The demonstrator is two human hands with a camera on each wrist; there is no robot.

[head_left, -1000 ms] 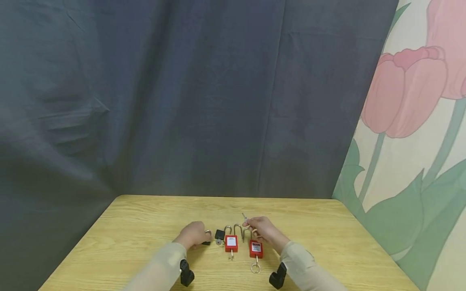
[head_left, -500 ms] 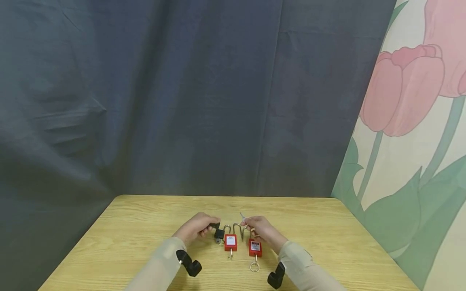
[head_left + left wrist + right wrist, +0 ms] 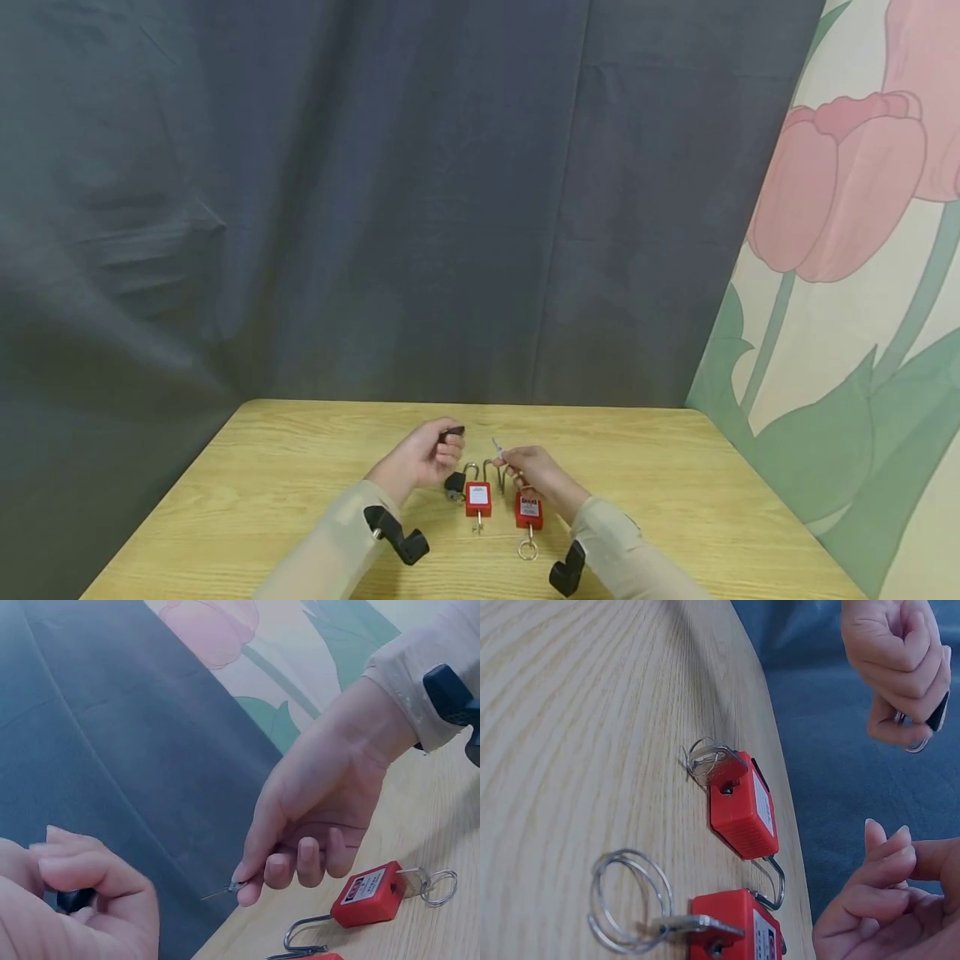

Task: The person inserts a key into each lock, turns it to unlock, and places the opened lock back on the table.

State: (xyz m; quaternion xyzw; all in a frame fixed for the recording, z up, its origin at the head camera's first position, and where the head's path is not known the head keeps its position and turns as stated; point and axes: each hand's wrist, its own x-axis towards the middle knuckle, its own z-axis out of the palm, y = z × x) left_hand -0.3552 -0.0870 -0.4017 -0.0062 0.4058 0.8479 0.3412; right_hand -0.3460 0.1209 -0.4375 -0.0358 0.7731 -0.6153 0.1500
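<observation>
My left hand [image 3: 422, 456] is raised off the table, its fingers curled round a small black padlock [image 3: 453, 432]. Part of that lock's metal shackle [image 3: 916, 747] shows past the fingers in the right wrist view. Opposite it, my right hand [image 3: 542, 472] pinches a small silver key [image 3: 216, 893] between thumb and forefinger, its blade pointing toward the left hand. Lock and key are apart. Below the hands lie a red padlock [image 3: 478, 495] with its shackle up and, to the right, a second red padlock [image 3: 528, 510]. Each has a key in its base.
Another black padlock [image 3: 454, 482] lies left of the red ones. A wire key ring [image 3: 528, 550] hangs from the right red lock's key. The wooden table [image 3: 300, 467] ends at a dark curtain [image 3: 420, 250], with a tulip-painted wall [image 3: 832, 192] at right.
My left hand has picked up the black padlock from the table, lifting it up and to the right, and turned over. The right hand, with the key, has stayed nearly still.
</observation>
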